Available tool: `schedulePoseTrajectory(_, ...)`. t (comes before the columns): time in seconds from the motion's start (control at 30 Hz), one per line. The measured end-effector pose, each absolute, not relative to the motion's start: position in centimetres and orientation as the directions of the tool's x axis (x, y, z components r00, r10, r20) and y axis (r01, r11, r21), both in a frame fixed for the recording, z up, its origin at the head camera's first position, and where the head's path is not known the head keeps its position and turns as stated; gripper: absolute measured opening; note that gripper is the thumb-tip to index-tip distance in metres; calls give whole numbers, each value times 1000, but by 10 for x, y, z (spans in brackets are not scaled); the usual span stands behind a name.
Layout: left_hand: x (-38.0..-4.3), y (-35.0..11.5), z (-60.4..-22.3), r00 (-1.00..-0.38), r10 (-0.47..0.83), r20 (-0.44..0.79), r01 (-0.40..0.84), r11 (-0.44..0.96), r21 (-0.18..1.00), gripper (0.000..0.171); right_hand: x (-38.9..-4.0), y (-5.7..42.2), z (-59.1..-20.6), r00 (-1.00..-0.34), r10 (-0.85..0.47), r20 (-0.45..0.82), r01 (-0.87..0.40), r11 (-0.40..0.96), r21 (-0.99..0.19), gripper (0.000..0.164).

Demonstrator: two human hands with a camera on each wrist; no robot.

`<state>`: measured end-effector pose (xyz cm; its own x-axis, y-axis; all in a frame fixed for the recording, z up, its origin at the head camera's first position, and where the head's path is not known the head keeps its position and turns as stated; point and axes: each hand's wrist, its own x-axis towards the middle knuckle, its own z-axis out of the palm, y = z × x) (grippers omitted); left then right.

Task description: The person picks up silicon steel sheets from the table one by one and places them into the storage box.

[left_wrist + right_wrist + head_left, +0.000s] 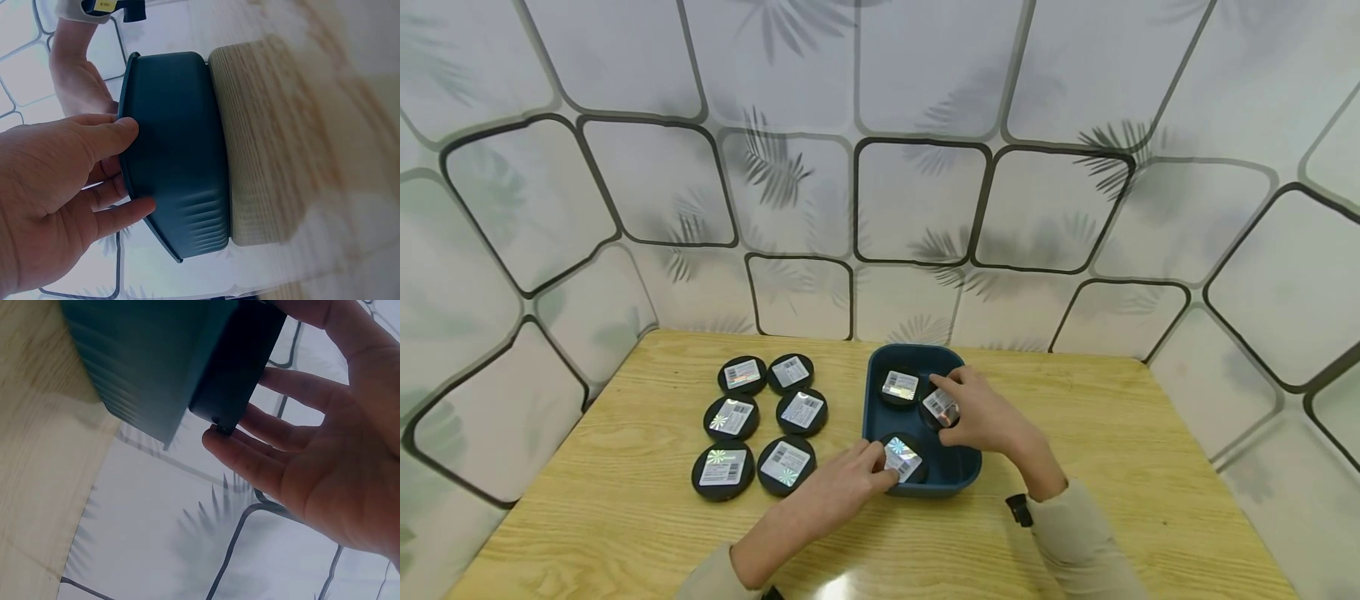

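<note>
A dark blue-green plastic bin [970,477] stands on the table. My right hand [985,414] grips a flat round black case [940,408] by its edge, thumb and fingers spread around it. In the right wrist view this case [240,369] is tilted and rises above the bin's rim. My left hand [848,481] holds the bin's near left corner, its thumb and little finger over the rim and its other fingers partly hidden behind it. Close to those fingers lies another black case [904,458] with a shiny label. A third case [899,387] rests at the bin's far left.
Several more labelled round black cases [730,417] lie label up in two columns on the wooden table [625,517], left of the bin. Behind the table hangs a patterned white curtain or wall covering [917,208], close beyond the bin's far end.
</note>
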<state>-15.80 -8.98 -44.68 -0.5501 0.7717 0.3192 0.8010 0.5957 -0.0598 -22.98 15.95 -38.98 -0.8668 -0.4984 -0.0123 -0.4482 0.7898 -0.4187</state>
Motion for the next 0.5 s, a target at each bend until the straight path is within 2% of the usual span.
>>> schedulePoseTrajectory(0.2, -158, -90, -447, -548, 773, 318, 802, 595, -63, 22, -232, 154, -398, -850, -526, 3, -491, 792, -363, 79)
schedulePoseTrajectory(0.5, -158, -90, -446, -551, 775, 309, 801, 595, -62, 22, -236, 151, -408, -860, -508, -38, -474, 825, -309, 78)
